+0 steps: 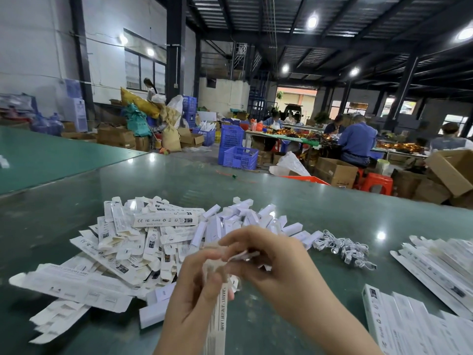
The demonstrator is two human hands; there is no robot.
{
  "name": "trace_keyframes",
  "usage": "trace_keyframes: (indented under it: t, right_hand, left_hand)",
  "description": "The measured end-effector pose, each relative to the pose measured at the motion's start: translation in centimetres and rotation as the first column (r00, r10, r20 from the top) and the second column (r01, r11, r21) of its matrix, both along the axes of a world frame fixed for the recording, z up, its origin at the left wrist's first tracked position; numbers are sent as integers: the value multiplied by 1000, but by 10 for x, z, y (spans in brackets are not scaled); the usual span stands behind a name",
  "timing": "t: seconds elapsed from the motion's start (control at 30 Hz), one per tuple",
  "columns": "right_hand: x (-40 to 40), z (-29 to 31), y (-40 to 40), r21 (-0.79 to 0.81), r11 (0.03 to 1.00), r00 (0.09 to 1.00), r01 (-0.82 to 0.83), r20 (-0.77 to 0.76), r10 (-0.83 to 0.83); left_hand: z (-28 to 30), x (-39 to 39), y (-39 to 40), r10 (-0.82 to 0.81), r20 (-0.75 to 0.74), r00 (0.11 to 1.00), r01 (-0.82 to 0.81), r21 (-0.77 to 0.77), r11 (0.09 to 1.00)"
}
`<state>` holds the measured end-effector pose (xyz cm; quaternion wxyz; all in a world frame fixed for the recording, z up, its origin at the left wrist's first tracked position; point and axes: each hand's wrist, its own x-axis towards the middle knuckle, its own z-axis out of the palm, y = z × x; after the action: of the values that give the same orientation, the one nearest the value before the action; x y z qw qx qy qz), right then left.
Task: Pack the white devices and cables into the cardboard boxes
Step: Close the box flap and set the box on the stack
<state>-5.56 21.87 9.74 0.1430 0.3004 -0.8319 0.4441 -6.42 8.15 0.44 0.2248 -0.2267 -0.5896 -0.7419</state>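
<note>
Head view: left hand [197,285] curls its grip round a long, narrow white carton [217,324] held upright over the glossy green counter [281,196]; right hand [266,254] pinches the blurred flap at its top end. A crushed thin card flap, from pinching too hard, seems the likeliest fault. Flat cartons [133,242], boxy white devices [238,216] and coiled cables [343,249] lie beyond

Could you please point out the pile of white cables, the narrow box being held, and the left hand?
pile of white cables [344,251], head view, middle of the tangle.
narrow box [217,321], head view, printed side.
left hand [197,285], head view, back of hand.
</note>
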Motion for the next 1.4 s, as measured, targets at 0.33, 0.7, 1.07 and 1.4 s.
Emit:
trace_keyframes:
  t: [0.33,0.7,1.07,1.4]
  right_hand:
    - [3,-2,-8,-128,988,995,89,-20,-93]
    - [4,-5,-10,101,995,984,15,-180,4]
    - [8,9,0,279,956,915,87,-403,34]
    - [19,20,8,400,906,906,136,-420,50]
  left_hand:
    - [2,3,1,4,87,996,-4,1,1000]
    - [4,-2,-2,20,121,992,-31,95,995]
    - [9,5,2,-147,99,984,146,19,989]
    - [5,7,2,-288,18,957,287,26,957]
